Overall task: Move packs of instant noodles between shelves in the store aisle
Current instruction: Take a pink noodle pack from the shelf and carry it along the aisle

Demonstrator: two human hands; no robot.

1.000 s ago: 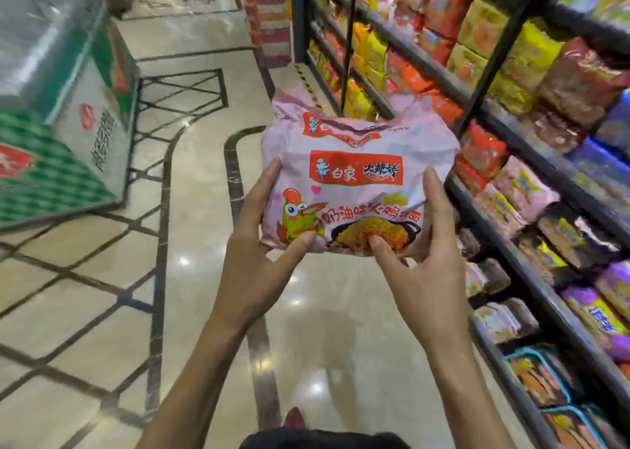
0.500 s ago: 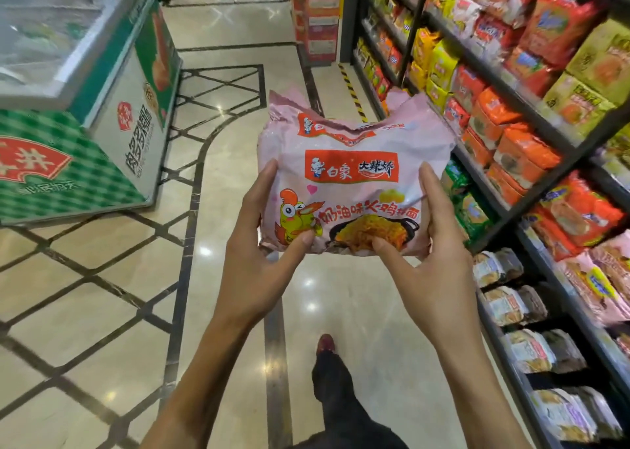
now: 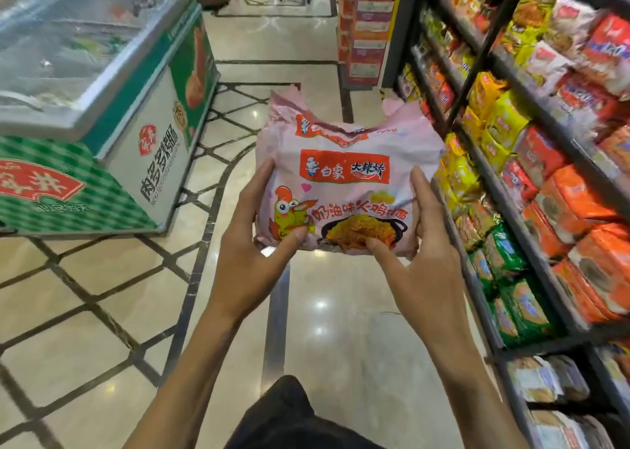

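**One pink 白象 multipack, two hands**

A single pink noodle multipack [image 3: 347, 162] is held up over the aisle floor [image 3: 102, 312], clear of the shelves [image 3: 485, 50] on the right. Its red label reads 白象 大辣娇 (a cartoon chicken below). The left hand [image 3: 252, 244] and right hand [image 3: 422, 261] each grip a lower corner, thumbs in front. One chest freezer [image 3: 136, 114] stands on the left.

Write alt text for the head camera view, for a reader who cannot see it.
The person's left hand and right hand hold a pink multipack of instant noodles by its lower corners over a glossy aisle floor. Shelves full of noodle packs stand on the right, a glass-topped chest freezer on the left.
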